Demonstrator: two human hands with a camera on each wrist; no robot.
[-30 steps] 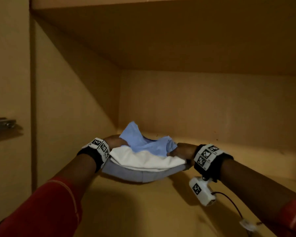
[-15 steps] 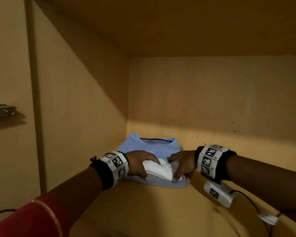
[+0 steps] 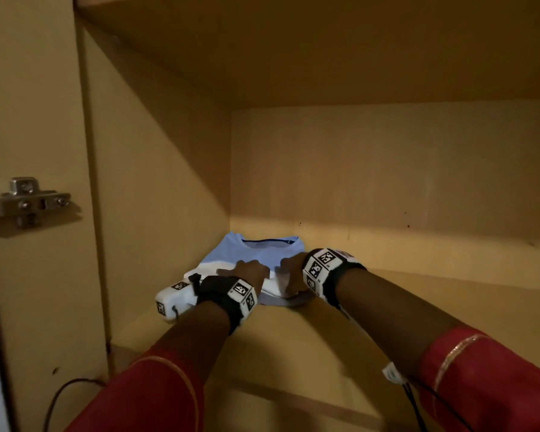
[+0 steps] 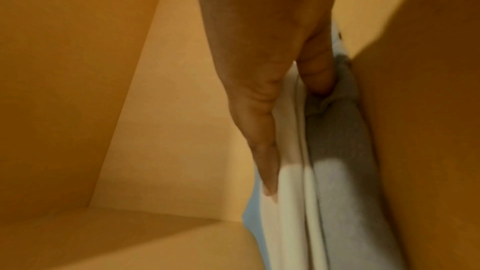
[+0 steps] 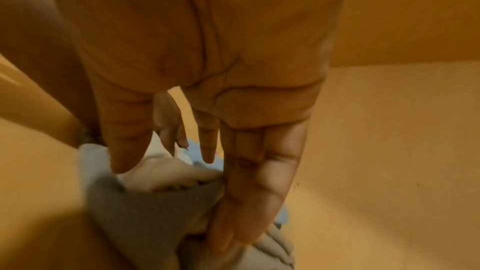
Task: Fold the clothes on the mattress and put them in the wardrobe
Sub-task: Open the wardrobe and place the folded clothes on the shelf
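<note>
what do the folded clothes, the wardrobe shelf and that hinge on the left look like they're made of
Folded clothes: soft knit cloth, probably cotton jersey; matte, it creases and sags under the left hand and right hand.
Wardrobe shelf: smooth tan board, likely laminated particleboard or plywood; flat, even colour, slight sheen, no clear grain.
Hinge: bright silvery metal, probably plated steel, with visible screws.

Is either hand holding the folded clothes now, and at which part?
Neither grips. The left hand and right hand rest with straight fingers on the folded clothes, near their front edge.

The folded stack (image 3: 262,260) now lies flat on the shelf (image 3: 387,322) (earlier carried sagging); both hands flattened.
</note>
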